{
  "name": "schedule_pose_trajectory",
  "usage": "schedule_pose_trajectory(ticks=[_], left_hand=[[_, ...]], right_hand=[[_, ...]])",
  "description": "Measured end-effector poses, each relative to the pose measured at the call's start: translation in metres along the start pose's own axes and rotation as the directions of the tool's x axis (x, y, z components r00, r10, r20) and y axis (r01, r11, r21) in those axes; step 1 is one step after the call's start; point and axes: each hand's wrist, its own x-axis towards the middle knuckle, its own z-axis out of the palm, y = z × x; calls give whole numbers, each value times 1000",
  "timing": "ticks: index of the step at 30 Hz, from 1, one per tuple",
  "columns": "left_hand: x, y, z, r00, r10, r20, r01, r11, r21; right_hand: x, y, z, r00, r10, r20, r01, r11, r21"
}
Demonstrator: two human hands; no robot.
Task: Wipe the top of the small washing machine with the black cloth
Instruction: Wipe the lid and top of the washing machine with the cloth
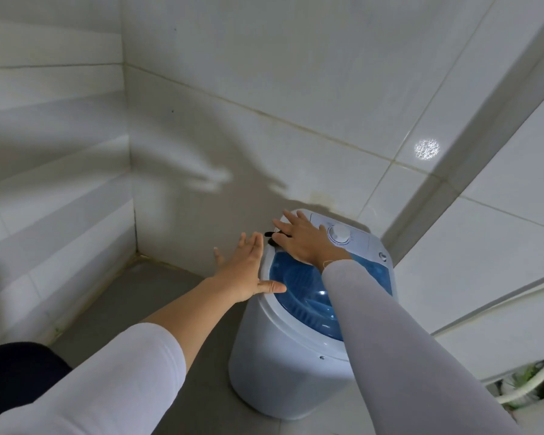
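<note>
The small washing machine [280, 356] is white with a round blue see-through lid [299, 284] and a white dial [339, 234] on its back panel. My right hand [302, 240] lies flat on the top's far left part, pressing the black cloth [272, 237]; only a small dark bit of the cloth shows beyond my fingers. My left hand [248, 271] is spread flat against the machine's left rim, thumb resting on the rim, holding nothing.
White tiled walls [264, 105] close in behind and to the left, meeting at a corner. The grey floor [139, 296] lies left of the machine. A white hose [528, 384] and some clutter sit at the lower right.
</note>
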Motion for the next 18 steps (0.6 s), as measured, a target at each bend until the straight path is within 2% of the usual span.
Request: schedule_pose_trajectory(ticks=[5, 9, 18], left_hand=[[2, 0, 1, 1000, -21, 8, 21, 1000, 6], [3, 0, 1, 999, -29, 30, 28, 999, 21], [3, 1, 1, 999, -33, 18, 33, 999, 19]], right_hand=[[-3, 4, 22, 995, -61, -78, 50, 990, -136], [-6, 12, 22, 987, -91, -129, 76, 990, -116], [-24, 54, 21, 991, -7, -132, -1, 998, -56]])
